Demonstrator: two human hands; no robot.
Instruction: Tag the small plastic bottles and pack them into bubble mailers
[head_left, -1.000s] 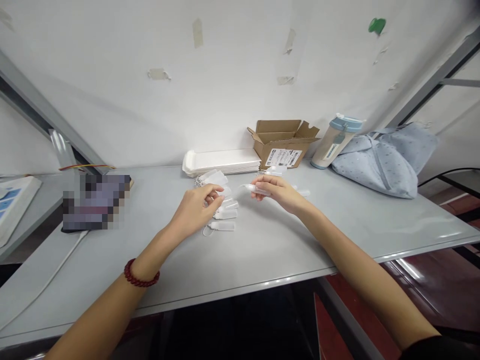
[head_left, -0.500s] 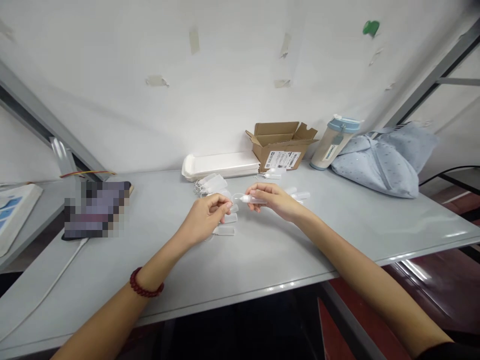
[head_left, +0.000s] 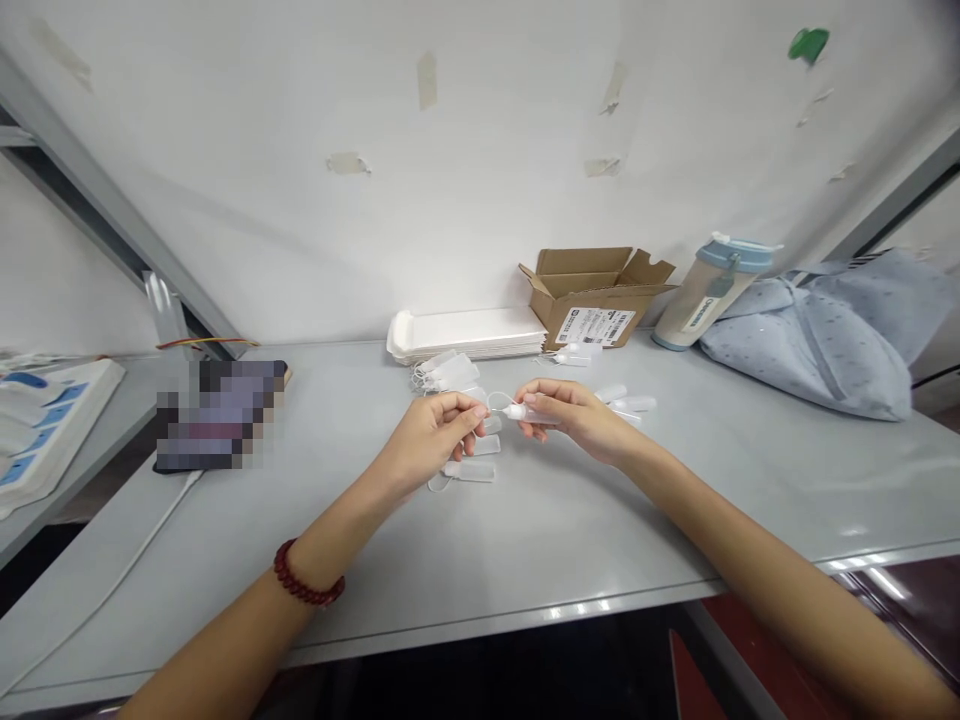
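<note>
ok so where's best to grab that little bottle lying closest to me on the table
Pinch the bottle across the middle of its body, coming straight down from above. It lies flat on the table, lengthwise left to right, with its top and near side open.

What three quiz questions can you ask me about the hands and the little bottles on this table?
1. True or false: the red bracelet is on the right wrist.
2. What does the right hand hold? A a small white bottle B a spoon C a phone
3. What stands just right of the cardboard box?
Key: 1 false; 2 A; 3 a cup with a blue lid.
</note>
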